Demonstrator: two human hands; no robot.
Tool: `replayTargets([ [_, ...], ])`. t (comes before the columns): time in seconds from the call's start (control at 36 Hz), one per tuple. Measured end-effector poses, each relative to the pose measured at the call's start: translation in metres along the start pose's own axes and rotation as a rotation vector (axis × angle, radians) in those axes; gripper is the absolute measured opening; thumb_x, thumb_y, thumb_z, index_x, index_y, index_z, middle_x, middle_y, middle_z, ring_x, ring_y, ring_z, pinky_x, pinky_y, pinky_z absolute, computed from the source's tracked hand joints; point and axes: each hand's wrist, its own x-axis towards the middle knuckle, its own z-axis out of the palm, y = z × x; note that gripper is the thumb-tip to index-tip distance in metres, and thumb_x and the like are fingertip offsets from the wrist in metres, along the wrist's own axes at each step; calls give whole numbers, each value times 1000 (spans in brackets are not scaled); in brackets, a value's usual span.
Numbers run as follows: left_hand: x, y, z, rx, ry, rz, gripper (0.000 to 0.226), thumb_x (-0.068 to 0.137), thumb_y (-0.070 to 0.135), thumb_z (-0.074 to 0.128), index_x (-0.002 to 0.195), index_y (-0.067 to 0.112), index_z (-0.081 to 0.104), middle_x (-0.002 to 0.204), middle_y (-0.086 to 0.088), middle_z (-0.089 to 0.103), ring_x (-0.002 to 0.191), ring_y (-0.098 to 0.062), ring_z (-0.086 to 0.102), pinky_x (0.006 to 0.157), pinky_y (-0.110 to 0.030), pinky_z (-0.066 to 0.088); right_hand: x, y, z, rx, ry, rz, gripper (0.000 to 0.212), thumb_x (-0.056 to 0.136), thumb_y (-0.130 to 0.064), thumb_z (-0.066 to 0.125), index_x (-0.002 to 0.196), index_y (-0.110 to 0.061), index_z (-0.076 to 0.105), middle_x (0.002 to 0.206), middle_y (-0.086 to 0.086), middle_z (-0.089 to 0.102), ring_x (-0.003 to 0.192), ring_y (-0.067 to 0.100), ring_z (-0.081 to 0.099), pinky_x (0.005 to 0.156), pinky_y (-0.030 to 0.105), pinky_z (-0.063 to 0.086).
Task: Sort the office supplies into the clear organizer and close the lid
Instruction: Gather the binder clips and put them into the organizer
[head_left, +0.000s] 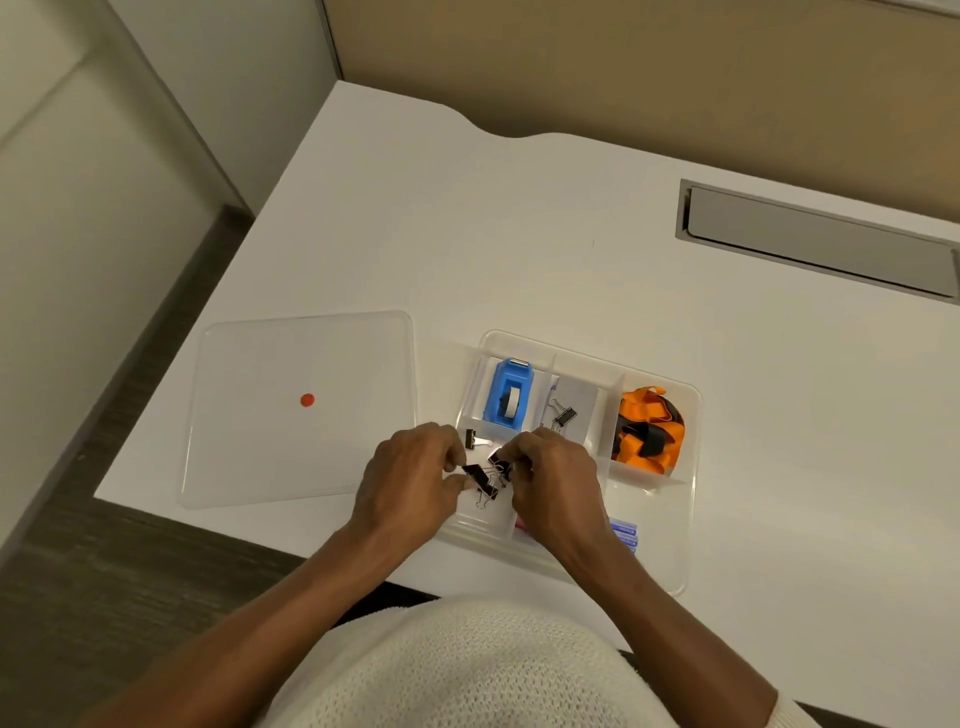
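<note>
The clear organizer (680, 499) lies open on the white desk. Its lid (270, 441), marked with a red dot, rests flat to the left. Over the near-left compartment, my left hand (410, 478) and my right hand (556, 473) each pinch black binder clips (482, 480). One more clip (471, 439) lies just beyond my left fingers. A blue tape dispenser (509, 397) fills the far-left compartment. Beside it, a pad with a binder clip (566, 415) sits in the middle compartment. An orange and black strap (649, 431) fills the right one. Purple-labelled items (623, 532) show beside my right wrist.
The desk's front edge (291, 540) runs just below the lid, with dark floor beyond it. A grey cable hatch (815, 239) is set into the desk at the far right. Partition walls stand behind and to the left.
</note>
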Motion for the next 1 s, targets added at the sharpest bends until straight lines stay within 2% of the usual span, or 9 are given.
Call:
replayTargets([
  [0.14, -2, -15, 5, -32, 46, -134, 20, 84, 28, 85, 93, 19, 70, 87, 8, 68, 70, -10, 63, 68, -30, 57, -2, 3, 2, -119, -53, -159, 28, 92, -4, 70, 119, -9, 73, 115, 8, 70, 99, 22, 68, 89, 29, 58],
  [0.22, -1, -21, 8, -105, 13, -245, 14, 85, 25, 84, 87, 20, 72, 70, 15, 65, 61, 1, 61, 59, -18, 49, -1, 1, 7, -254, -148, -266, 29, 93, -6, 69, 123, -8, 69, 121, 10, 66, 108, 24, 63, 93, 34, 57],
  [0.28, -2, -23, 9, -135, 0, -280, 14, 85, 25, 84, 82, 22, 71, 65, 16, 64, 56, 1, 62, 56, -15, 45, 1, -2, 13, -312, -170, -297, 30, 95, -7, 67, 124, -7, 67, 123, 12, 63, 111, 26, 60, 93, 37, 57],
  [0.36, -4, -24, 9, -152, -19, -303, 15, 85, 24, 84, 81, 23, 70, 65, 15, 65, 55, -1, 65, 55, -15, 44, 3, -8, 21, -330, -200, -326, 27, 94, -5, 68, 120, -4, 67, 118, 15, 63, 107, 28, 61, 90, 37, 56],
  [0.47, -5, -23, 8, -176, -38, -323, 14, 86, 23, 84, 84, 20, 71, 68, 12, 68, 59, -4, 68, 59, -20, 50, -1, -9, 26, -325, -225, -352, 27, 92, -5, 70, 119, -5, 69, 115, 14, 64, 102, 28, 61, 87, 38, 56],
  [0.61, -6, -24, 6, -196, -56, -339, 12, 86, 26, 83, 83, 22, 72, 70, 8, 71, 63, -8, 70, 68, -31, 59, 0, -3, 8, -219, -63, -272, 31, 90, -1, 71, 119, -8, 72, 114, 9, 69, 103, 22, 66, 89, 32, 59],
  [0.75, -7, -23, 5, -203, -56, -336, 11, 86, 24, 83, 84, 21, 73, 72, 10, 69, 67, -7, 68, 72, -36, 62, 17, 17, -18, -162, 202, -68, 31, 80, 9, 76, 109, -1, 75, 107, 14, 69, 97, 28, 65, 76, 38, 62],
  [0.89, -6, -21, 3, -185, -67, -348, 11, 87, 22, 81, 82, 24, 72, 69, 13, 71, 69, -6, 68, 73, -36, 62, 38, 44, -21, -208, 182, 68, 29, 92, -11, 73, 120, -5, 70, 116, 15, 65, 106, 28, 57, 83, 38, 56],
  [1.0, -4, -22, 1, -188, -88, -365, 12, 87, 24, 81, 81, 26, 71, 71, 11, 72, 70, -11, 71, 74, -37, 63, 44, 51, -19, -229, 133, 51, 27, 94, -20, 72, 118, -8, 72, 116, 13, 64, 105, 26, 56, 86, 36, 55],
])
